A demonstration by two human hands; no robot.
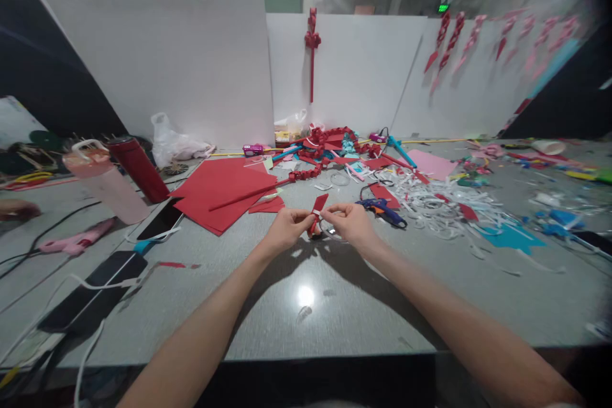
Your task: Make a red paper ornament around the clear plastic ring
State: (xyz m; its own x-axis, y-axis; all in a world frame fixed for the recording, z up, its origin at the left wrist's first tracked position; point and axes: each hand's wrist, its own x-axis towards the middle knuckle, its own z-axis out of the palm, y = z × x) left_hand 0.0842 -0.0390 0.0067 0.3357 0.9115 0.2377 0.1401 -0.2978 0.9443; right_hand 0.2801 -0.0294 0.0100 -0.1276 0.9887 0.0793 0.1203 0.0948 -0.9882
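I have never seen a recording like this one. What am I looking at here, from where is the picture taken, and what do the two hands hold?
There is no machine: a person works with bare hands. The one picture comes from a camera worn on the head, looking forward and down. The left hand and the right hand meet above a grey table and together pinch a small folded red paper strip. Behind them lie red paper sheets, a blue glue gun, white paper scraps, a pink bottle and a dark red bottle. Two phones lie at the left.

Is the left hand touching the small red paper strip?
Touching: the head view shows the left hand pinching the small red paper strip with its fingertips.
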